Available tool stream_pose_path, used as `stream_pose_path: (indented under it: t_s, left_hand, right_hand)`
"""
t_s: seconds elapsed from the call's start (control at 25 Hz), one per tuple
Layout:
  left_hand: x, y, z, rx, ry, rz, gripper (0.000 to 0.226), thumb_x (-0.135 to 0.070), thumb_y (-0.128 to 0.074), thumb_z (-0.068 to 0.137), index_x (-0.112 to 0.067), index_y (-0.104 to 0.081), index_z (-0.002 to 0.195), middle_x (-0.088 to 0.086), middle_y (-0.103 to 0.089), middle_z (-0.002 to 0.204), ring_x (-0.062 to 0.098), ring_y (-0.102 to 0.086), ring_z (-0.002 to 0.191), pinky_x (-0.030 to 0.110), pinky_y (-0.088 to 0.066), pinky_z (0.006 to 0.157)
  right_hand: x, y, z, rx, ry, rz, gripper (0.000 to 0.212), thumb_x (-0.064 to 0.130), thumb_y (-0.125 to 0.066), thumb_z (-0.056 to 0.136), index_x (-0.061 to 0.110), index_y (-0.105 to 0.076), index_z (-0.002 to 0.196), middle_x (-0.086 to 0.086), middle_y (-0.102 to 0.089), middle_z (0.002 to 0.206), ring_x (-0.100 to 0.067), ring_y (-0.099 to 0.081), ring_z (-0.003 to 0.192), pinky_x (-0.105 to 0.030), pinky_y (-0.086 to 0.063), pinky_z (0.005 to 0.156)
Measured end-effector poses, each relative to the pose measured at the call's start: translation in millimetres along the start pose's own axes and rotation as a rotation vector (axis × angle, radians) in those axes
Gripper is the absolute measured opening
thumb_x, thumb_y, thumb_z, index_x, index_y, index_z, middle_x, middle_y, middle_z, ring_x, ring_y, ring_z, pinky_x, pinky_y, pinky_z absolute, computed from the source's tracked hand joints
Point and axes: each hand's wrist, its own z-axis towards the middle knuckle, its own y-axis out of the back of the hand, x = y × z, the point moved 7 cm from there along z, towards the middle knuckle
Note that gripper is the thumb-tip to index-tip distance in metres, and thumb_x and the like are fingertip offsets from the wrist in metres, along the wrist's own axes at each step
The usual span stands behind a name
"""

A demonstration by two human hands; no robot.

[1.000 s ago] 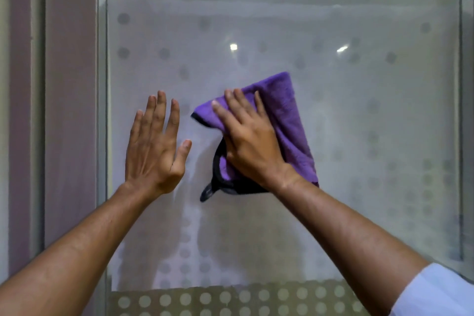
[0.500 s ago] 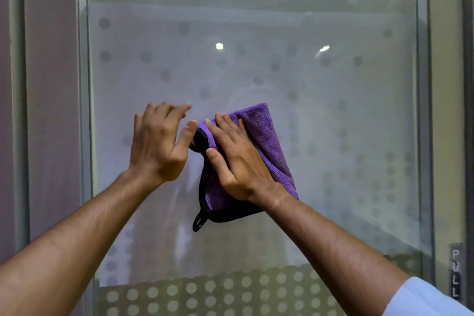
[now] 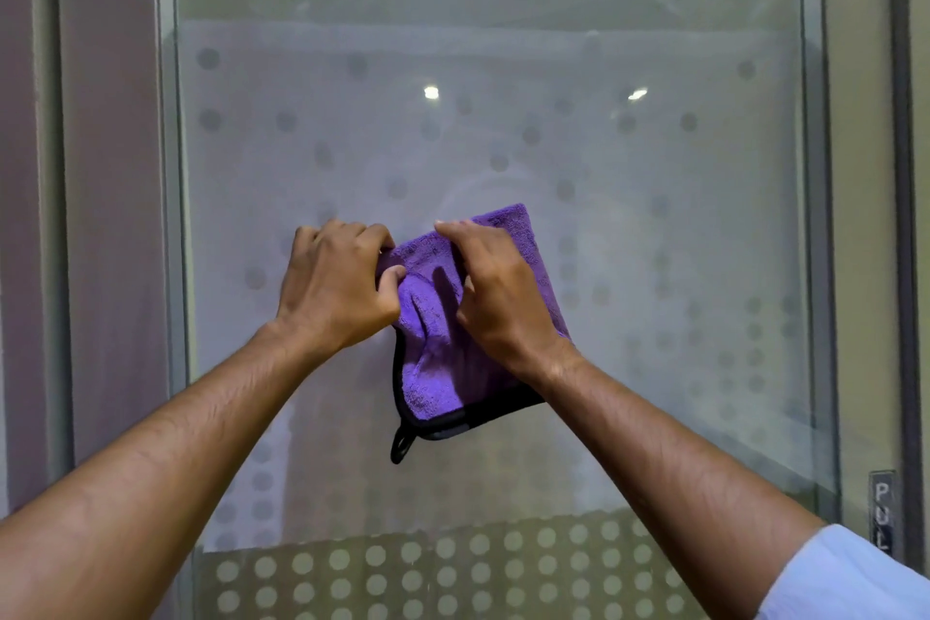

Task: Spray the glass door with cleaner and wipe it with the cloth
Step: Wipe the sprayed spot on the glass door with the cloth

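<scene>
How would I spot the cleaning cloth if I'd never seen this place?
Look at the frosted, dot-patterned glass door. At its middle, both hands hold a purple cloth against it. Nothing else there is purple; it has black edging and a small black loop at its lower corner.

PULL sign (image 3: 882, 514), rt frame.

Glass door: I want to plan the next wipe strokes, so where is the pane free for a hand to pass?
The glass door is bare above the cloth, right of it toward the PULL sign, and below it down to the dotted band. Mid-pane is crowded: left hand and right hand both grip the cloth.
</scene>
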Motion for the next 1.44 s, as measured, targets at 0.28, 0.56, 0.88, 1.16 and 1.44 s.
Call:
stream_pose_path:
  t_s: [0.28,0.56,0.88,1.16,1.44]
  left_hand:
    - [3,1,5,0.007,0.004,-0.09,0.022,-0.033,-0.067,0.081,-0.014,-0.065,0.092,0.005,-0.069,0.086,0.032,-0.057,0.089,0.041,-0.036,0.083]
    - [8,6,13,0.061,-0.013,-0.219,0.026,-0.032,-0.077,0.077,-0.012,-0.071,0.092,0.008,-0.071,0.081,0.033,-0.063,0.084,0.036,-0.041,0.079]
    - [14,11,16,0.19,-0.001,-0.293,0.032,-0.036,-0.08,0.075,-0.01,-0.074,0.092,0.002,-0.062,0.071,0.023,-0.057,0.071,0.029,-0.044,0.067]
    - [19,10,17,0.406,-0.039,-0.214,0.037,-0.042,-0.084,0.069,-0.01,-0.075,0.086,-0.002,-0.059,0.061,0.009,-0.05,0.058,0.022,-0.033,0.052]
    - [21,-7,0,0.661,0.007,-0.239,0.032,-0.044,-0.083,0.069,-0.015,-0.072,0.078,0.0,-0.064,0.064,0.011,-0.05,0.057,0.025,-0.034,0.05]
  right_hand:
    - [-38,37,17,-0.02,-0.276,-0.316,0.047,0.031,-0.078,0.076,0.021,-0.064,0.12,-0.015,-0.052,0.119,-0.033,-0.048,0.108,-0.044,-0.045,0.088]
    - [-55,43,29,0.088,-0.365,-0.199,0.039,0.04,-0.079,0.072,0.017,-0.062,0.098,-0.01,-0.06,0.095,-0.032,-0.058,0.09,-0.031,-0.038,0.07]
    - [-61,59,31,0.053,-0.443,-0.071,0.018,0.035,-0.079,0.075,0.02,-0.079,0.085,0.002,-0.066,0.071,-0.014,-0.059,0.074,-0.027,-0.045,0.073]
    - [-70,59,22,0.333,-0.641,0.266,0.014,0.011,-0.084,0.073,0.008,-0.076,0.085,-0.009,-0.069,0.069,-0.013,-0.064,0.062,-0.025,-0.057,0.058]
    - [-68,55,11,0.625,-0.806,0.278,0.024,-0.003,-0.08,0.074,-0.006,-0.073,0.097,-0.017,-0.07,0.082,-0.018,-0.068,0.068,-0.025,-0.061,0.067]
